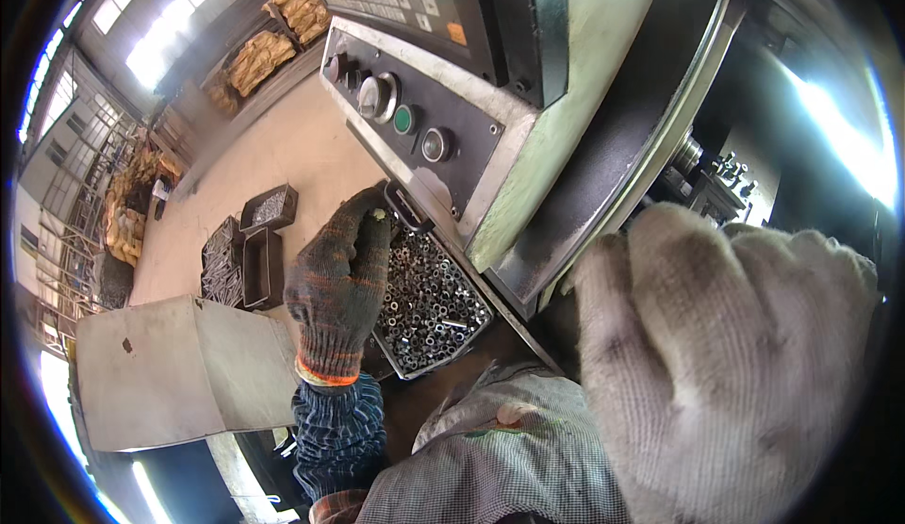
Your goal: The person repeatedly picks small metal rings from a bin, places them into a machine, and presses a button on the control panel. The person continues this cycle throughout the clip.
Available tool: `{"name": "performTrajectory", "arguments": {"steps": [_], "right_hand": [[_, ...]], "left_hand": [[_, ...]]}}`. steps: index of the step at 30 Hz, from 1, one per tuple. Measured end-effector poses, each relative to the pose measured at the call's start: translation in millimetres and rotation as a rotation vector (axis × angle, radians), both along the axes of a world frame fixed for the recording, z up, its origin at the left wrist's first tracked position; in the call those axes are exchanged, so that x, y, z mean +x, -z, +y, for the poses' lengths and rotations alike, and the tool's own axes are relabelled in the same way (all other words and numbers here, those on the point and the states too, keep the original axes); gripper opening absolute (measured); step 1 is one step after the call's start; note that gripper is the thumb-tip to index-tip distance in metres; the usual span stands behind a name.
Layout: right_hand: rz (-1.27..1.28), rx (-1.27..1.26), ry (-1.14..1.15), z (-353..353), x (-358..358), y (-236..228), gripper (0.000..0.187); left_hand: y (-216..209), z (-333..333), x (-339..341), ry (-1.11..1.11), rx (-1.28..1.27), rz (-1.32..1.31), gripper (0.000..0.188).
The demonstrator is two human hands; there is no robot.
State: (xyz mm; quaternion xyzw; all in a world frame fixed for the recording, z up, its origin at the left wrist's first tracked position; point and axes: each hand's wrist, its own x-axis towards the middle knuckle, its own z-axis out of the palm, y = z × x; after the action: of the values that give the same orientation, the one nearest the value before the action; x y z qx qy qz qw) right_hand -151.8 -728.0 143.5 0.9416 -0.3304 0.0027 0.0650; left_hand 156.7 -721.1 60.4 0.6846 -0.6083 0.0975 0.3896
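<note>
My left hand (pixel 337 293), in a dark knit glove with an orange cuff, reaches over a metal tray (pixel 403 376) of small metal nuts (pixel 429 302). Its fingers are bent together beside a black handle (pixel 407 211); a small pale spot shows at the fingertips, too small to name. My right hand (pixel 726 354), in a pale grey knit glove, looms large in front of the machine's opening. Its fingers curl away from view, so whatever they hold is hidden. Beyond it, inside the machine, are a round metal spindle part (pixel 690 155) and a tool block with bolts (pixel 726 189).
A control panel (pixel 424 100) with knobs and a green button (pixel 405 120) stands above the tray. Dark metal bins (pixel 262 270) of parts sit on the floor at left, behind a pale metal cover (pixel 179 368). Wrapped yellowish bundles (pixel 259 62) lie farther off.
</note>
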Motion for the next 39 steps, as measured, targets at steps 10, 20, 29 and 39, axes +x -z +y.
{"name": "performTrajectory", "arguments": {"steps": [10, 20, 29, 39], "right_hand": [[-0.336, -0.248, 0.131, -36, -22, 28, 0.009], [-1.725, 0.613, 0.735, -158, -143, 265, 0.04], [-2.031, 0.428, 0.957, -225, -122, 320, 0.043], [-2.048, 0.02, 1.046, -271, -89, 335, 0.044]], "left_hand": [[25, -46, 18, 0.3, -0.095, 0.541, 0.049], [50, -60, 18, 0.289, -0.089, 0.541, 0.054], [61, -69, 35, 0.387, -0.137, 0.647, 0.048], [42, -70, 26, 0.287, -0.114, 0.544, 0.046]]}}
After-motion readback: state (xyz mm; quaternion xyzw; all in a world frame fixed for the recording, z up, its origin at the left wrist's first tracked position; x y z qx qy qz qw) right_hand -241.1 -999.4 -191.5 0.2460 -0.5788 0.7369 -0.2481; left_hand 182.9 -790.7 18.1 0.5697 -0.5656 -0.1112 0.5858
